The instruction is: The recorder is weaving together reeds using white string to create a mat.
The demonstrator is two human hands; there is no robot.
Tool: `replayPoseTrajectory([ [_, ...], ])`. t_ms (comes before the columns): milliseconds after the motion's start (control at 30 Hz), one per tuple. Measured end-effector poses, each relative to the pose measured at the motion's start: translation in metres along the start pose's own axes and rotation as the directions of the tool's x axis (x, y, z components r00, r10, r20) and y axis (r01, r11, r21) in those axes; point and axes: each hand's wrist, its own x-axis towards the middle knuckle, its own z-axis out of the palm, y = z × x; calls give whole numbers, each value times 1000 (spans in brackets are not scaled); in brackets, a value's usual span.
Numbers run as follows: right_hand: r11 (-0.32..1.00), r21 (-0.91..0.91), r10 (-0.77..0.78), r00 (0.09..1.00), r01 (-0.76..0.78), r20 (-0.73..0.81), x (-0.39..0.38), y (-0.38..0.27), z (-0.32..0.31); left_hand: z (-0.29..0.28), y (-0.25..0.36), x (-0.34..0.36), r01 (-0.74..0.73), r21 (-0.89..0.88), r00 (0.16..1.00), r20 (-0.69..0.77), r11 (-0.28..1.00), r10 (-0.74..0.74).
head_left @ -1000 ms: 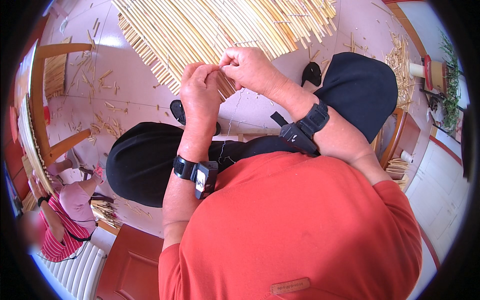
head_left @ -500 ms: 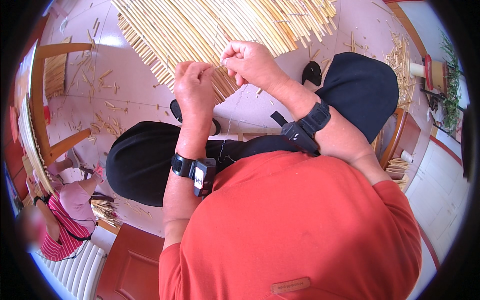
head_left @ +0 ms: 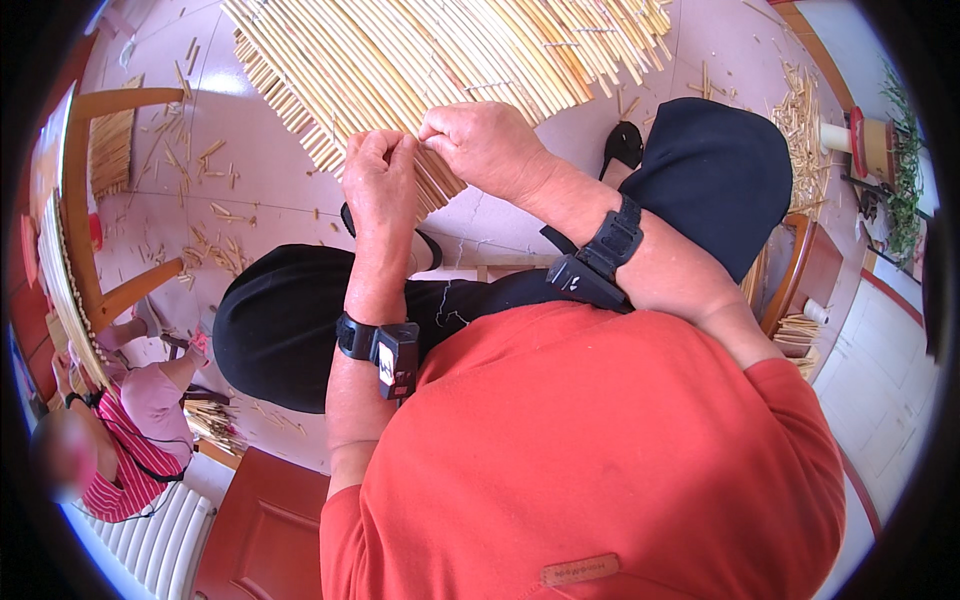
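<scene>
A large mat of pale reed sticks [head_left: 420,50], crossed by rows of thread, spreads out before me at the top. My left hand [head_left: 378,180] is closed at the fingertips over its near edge. My right hand [head_left: 480,150] is closed just beside it, the fingertips of both hands nearly touching. What they pinch is too small to make out. A thin white thread [head_left: 452,308] hangs below the mat and trails over my dark trousers [head_left: 280,330].
A co-worker in a striped top [head_left: 130,460] works at a mat by a wooden frame [head_left: 130,98] at left. Cut reed pieces [head_left: 212,150] litter the tiled floor. A bundle of sticks [head_left: 800,150], a spool [head_left: 815,312] and a plant [head_left: 900,200] are at right.
My right hand has moved down and to the left, my left hand slightly left. Both stay closed at the fingertips, close together at the mat's edge.
</scene>
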Motion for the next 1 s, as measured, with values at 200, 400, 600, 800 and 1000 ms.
replayPoseTrajectory([
  [200,999,21,36,999,-36,-3,4,-1,2,3,-5,-2,178,-242,984,45,954,-172],
  [400,972,168,157,986,-164,56,9,2,-1,1,1,-7,-104,3,994,-26,995,104],
  [600,971,187,143,988,-152,57,8,5,-1,4,9,-6,-105,33,994,-37,994,106],
  [800,974,179,125,988,-138,86,8,6,1,3,8,-3,-87,42,996,0,995,87],
  [1000,832,396,282,911,-389,302,12,1,-9,4,5,-2,-112,26,994,-4,993,112],
])
